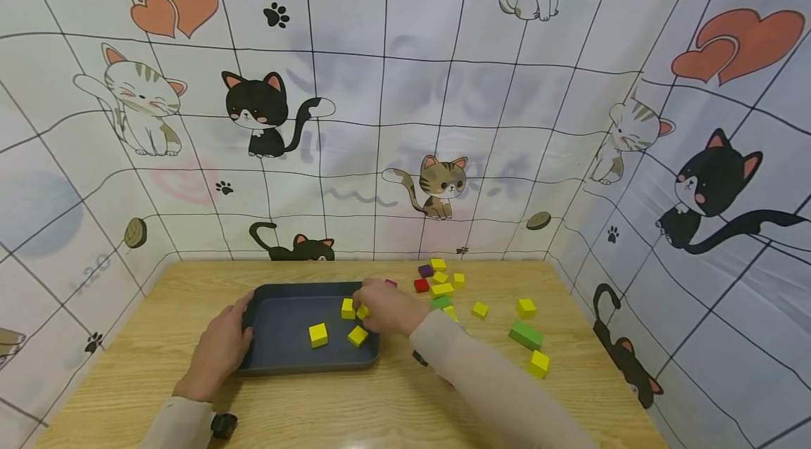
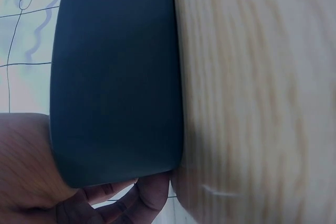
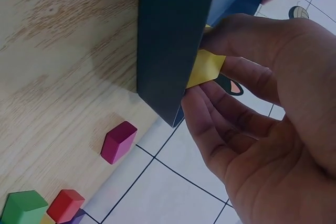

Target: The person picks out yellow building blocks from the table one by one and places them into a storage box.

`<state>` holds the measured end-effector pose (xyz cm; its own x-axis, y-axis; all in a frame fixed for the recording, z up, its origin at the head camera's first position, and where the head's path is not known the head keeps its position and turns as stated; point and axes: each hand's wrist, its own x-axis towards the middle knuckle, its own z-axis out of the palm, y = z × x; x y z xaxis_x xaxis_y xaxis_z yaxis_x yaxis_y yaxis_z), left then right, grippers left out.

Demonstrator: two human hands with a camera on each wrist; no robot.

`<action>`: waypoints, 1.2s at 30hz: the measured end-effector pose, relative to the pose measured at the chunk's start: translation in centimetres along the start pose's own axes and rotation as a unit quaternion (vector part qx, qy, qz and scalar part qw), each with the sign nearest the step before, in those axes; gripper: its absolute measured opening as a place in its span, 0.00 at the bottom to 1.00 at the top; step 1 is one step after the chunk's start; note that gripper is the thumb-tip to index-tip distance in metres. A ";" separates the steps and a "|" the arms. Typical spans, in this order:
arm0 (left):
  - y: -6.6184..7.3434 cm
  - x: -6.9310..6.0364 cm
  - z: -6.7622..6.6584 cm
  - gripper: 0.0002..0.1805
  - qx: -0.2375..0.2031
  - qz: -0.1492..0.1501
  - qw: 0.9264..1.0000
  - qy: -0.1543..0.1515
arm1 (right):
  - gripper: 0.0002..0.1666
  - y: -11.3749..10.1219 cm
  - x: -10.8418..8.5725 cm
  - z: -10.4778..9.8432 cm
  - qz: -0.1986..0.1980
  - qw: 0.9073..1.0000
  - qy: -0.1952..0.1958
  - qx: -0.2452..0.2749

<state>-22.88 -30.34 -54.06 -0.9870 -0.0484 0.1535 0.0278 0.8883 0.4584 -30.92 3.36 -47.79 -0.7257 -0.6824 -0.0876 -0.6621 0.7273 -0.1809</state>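
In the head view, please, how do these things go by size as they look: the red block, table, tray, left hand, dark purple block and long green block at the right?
1. Table
2. Tray
3. Left hand
4. Long green block
Last: red block and dark purple block, too alike to rank.

So the tray (image 1: 279,343) is parked on the left side of the tabletop (image 1: 304,407), gripped at its left edge by the left hand (image 1: 215,349). A held block (image 3: 207,68) is pinched at its right end by the right hand (image 1: 389,308), with three loose blocks (image 1: 318,335) spread nearby in the tray. Behind that hand, a lone block (image 3: 119,142) is left between tray and far-side cluster (image 1: 441,290). Farther right, a near-to-far row of three (image 1: 525,334) is lined up.
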 end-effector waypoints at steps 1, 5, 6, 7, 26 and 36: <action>0.0 0.0 0.0 0.42 0.000 0.001 1.000 0.000 | 0.20 0.0 0.0 0.0 -0.001 1.000 -0.001 -0.005; 0.1 0.1 0.0 0.42 0.001 0.002 1.000 0.001 | 0.21 -0.1 0.2 0.1 0.003 1.000 -0.006 -0.012; 0.1 0.1 0.0 0.42 0.000 0.001 1.000 0.000 | 0.21 -0.1 0.2 0.1 0.004 1.000 -0.007 -0.011; 0.1 0.1 0.0 0.42 -0.001 0.001 1.000 0.000 | 0.21 -0.1 0.1 0.1 0.004 1.000 -0.007 -0.011; 0.1 0.0 0.1 0.42 -0.003 0.006 1.000 0.001 | 0.26 0.2 0.0 0.8 0.021 1.000 -0.009 -0.002; 0.0 0.0 0.0 0.42 -0.005 0.008 1.000 0.004 | 0.23 0.9 -1.8 0.1 0.011 0.999 0.038 0.017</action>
<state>-22.87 -30.37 -54.07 -0.9850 -0.0380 0.1682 0.0453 0.8841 0.4650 -30.18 5.22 -47.87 -0.7527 -0.6581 -0.0177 -0.6403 0.7380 -0.2130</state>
